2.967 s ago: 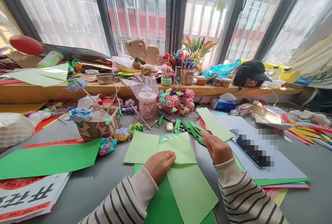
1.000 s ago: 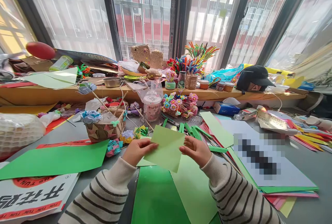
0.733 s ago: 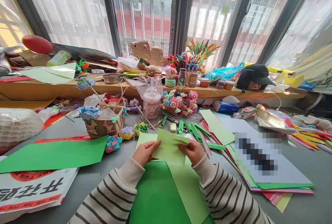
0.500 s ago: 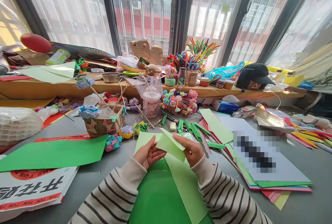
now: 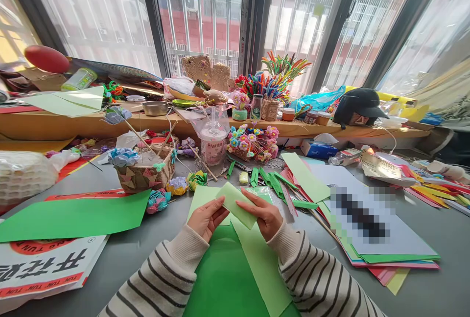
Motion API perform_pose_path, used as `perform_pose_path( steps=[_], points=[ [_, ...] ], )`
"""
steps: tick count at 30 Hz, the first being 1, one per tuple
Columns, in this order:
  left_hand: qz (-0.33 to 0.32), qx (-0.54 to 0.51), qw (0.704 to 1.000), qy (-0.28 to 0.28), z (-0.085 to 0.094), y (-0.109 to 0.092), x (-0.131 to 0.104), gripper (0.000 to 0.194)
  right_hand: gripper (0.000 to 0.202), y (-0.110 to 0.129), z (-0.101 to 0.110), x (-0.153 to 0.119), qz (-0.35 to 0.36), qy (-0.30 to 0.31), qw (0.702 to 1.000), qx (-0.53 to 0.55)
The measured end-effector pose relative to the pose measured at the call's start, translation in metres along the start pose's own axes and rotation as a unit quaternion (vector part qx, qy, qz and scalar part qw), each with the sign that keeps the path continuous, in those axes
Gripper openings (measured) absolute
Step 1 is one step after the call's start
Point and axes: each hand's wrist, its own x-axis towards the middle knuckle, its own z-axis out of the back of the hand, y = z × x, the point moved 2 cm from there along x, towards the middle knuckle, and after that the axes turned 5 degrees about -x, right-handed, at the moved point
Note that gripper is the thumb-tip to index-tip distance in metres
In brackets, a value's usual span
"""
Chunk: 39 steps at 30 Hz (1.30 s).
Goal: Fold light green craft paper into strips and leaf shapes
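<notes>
The left hand (image 5: 208, 216) has its thumb and fingers clamped on the left edge of a folded piece of light-green paper (image 5: 238, 205), while the right hand (image 5: 262, 212) closes on it from the right, two fingers lying across its upper face. The right thumb cannot be made out. The folded paper thus sits directly between the hands, its long axis slanting from far left to near right; the right hand overlaps more of it, the left only meeting its edge.

On the near side of the folded paper, a dark-green sheet (image 5: 220, 278) lies on the bench (image 5: 433, 292), with a long light-green sheet (image 5: 262, 268) over its right part. Just beyond the folded paper, to its left, rests another light-green piece (image 5: 200, 197). To its right and a little farther are narrow green strips (image 5: 277, 185); well to its right lies a paper stack (image 5: 396, 224), white on top. Farther beyond the folded paper stand a lidded cup (image 5: 213, 146) and, to the cup's right, a bunch of small colourful flowers (image 5: 253, 143). Behind everything on the bench runs a crowded ledge (image 5: 110, 124).
</notes>
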Motion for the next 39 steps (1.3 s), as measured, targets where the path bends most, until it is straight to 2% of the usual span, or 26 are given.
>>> perform_pose_path(
  steps=[3,6,7,10,12,15,20,23,39],
  points=[
    [-0.024,0.023,0.999,-0.009,0.003,-0.004,0.002,0.008,0.049,0.008,0.004,0.001,0.002,0.049,0.999,0.014],
    [-0.050,0.051,0.997,0.000,0.006,-0.009,0.004,0.005,0.063,0.011,0.008,0.001,-0.032,0.081,0.988,0.124],
    [-0.049,0.060,0.997,0.012,0.006,-0.010,0.004,0.006,0.062,0.009,0.008,0.001,-0.058,0.080,0.979,0.181],
    [-0.015,0.103,0.992,0.064,0.002,-0.008,0.000,0.011,0.047,0.001,0.004,0.002,-0.170,0.025,0.935,0.311],
    [0.013,0.142,0.984,0.105,-0.003,-0.003,-0.004,0.015,0.039,-0.004,0.000,0.002,-0.237,0.003,0.913,0.331],
    [0.041,0.184,0.973,0.131,-0.009,0.004,-0.007,0.021,0.030,-0.007,-0.005,0.002,-0.285,-0.006,0.905,0.316],
    [0.026,0.202,0.977,0.059,-0.009,0.006,-0.006,0.021,0.025,-0.010,-0.006,0.000,-0.311,-0.017,0.892,0.326],
    [0.011,0.211,0.976,0.043,-0.009,0.005,-0.007,0.018,0.024,-0.011,-0.006,0.000,-0.319,-0.023,0.889,0.328],
    [-0.015,0.234,0.971,0.056,-0.010,0.008,-0.009,0.021,0.027,-0.011,-0.007,0.000,-0.340,-0.043,0.881,0.326]
  ],
)
